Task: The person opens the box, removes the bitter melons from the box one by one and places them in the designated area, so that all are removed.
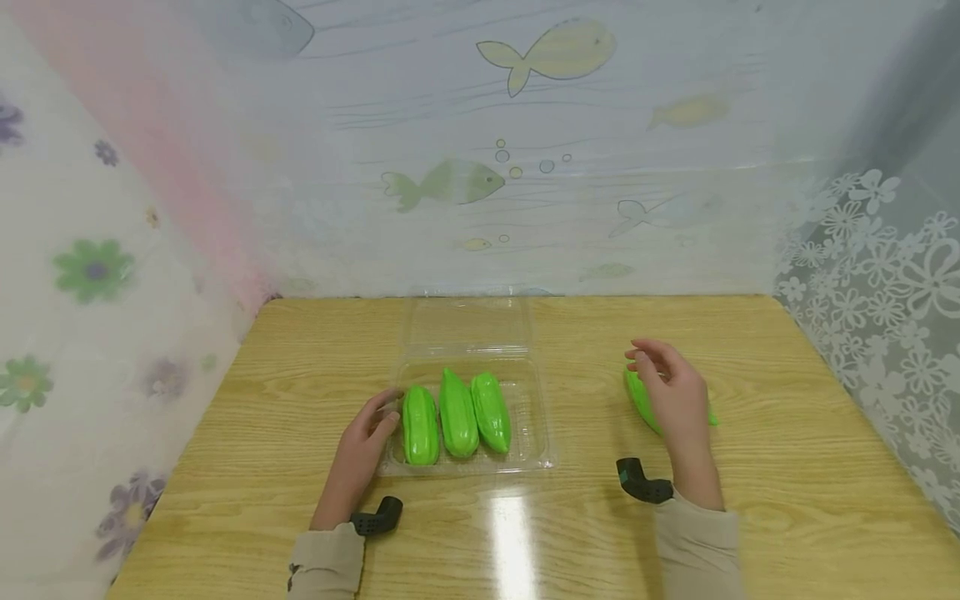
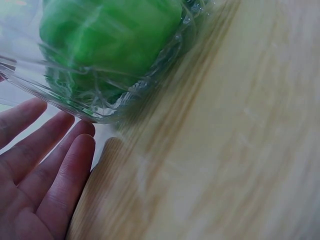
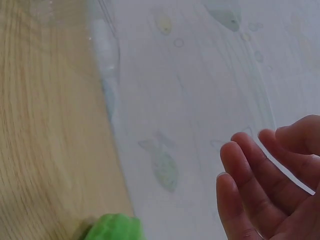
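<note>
A clear plastic clamshell box (image 1: 534, 417) lies on the table with its lid (image 1: 468, 323) folded back toward the wall. Side by side inside are a left (image 1: 420, 425), a middle (image 1: 458, 414) and a right (image 1: 491, 412) glossy green, ridged, elongated vegetable-like piece. My left hand (image 1: 358, 454) is at the box's left edge; in the left wrist view its extended fingers (image 2: 70, 165) reach the clear wall. Over a fourth green piece (image 1: 640, 400) on the table hovers my right hand (image 1: 678, 400), partly covering it. Its fingers (image 3: 235, 165) are loosely bent, holding nothing.
The wood-grain table (image 1: 585, 533) ends at a back wall (image 1: 555, 242) covered in a fish-print sheet. Flower-patterned sheets hang at the left (image 1: 97, 350) and right (image 1: 862, 275). Black wrist devices sit on the left (image 1: 378, 517) and right (image 1: 641, 482) wrists.
</note>
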A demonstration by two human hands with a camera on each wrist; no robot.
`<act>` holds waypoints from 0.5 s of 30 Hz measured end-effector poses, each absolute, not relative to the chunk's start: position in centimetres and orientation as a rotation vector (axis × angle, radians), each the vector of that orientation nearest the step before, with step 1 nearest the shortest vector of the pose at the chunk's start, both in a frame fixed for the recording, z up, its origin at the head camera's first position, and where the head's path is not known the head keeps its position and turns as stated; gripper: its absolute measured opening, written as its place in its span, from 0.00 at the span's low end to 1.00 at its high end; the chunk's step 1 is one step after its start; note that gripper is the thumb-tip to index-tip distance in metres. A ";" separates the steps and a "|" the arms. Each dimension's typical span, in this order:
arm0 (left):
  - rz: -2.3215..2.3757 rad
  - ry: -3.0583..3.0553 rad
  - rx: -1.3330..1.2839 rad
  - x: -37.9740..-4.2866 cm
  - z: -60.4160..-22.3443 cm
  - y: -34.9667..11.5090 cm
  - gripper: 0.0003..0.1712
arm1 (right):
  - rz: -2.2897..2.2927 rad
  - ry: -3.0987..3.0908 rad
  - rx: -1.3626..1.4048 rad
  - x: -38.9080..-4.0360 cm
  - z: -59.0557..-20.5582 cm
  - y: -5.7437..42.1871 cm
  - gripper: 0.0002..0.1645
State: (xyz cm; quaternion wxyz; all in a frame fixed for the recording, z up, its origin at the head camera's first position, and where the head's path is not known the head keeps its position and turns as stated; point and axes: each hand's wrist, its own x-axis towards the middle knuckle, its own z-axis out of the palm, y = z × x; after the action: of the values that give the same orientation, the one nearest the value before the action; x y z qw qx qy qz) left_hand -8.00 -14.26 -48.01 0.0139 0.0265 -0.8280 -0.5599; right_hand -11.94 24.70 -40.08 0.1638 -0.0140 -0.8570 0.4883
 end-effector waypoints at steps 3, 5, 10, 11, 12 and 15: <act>-1.758 -2.580 0.076 -7.9 -47.5 -14.1 0.22 | 1.416 -2.446 -0.013 -11.9 -40.1 24.3 0.19; -1.767 -2.581 0.075 -7.7 -46.9 -13.9 0.22 | 1.419 -2.450 0.003 -12.0 -40.2 24.0 0.18; -1.796 -2.578 0.081 -7.0 -45.1 -13.3 0.22 | 1.392 -2.471 0.070 -12.1 -40.3 23.1 0.17; -1.795 -2.578 0.082 -7.0 -45.1 -13.3 0.22 | 1.386 -2.475 0.087 -12.1 -40.3 22.9 0.17; -1.797 -2.579 0.083 -6.9 -44.7 -13.1 0.22 | 1.380 -2.483 0.102 -12.2 -40.3 22.7 0.17; -1.790 -2.586 0.087 -6.9 -44.5 -13.1 0.22 | 1.386 -2.494 0.138 -12.2 -40.4 22.1 0.17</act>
State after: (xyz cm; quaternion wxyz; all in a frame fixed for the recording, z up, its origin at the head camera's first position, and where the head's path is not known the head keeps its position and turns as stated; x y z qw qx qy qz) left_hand -6.86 -13.08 -44.53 -0.0023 0.0277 -0.8220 -0.5688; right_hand -12.19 22.06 -40.38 0.1421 0.0478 -0.8642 0.4803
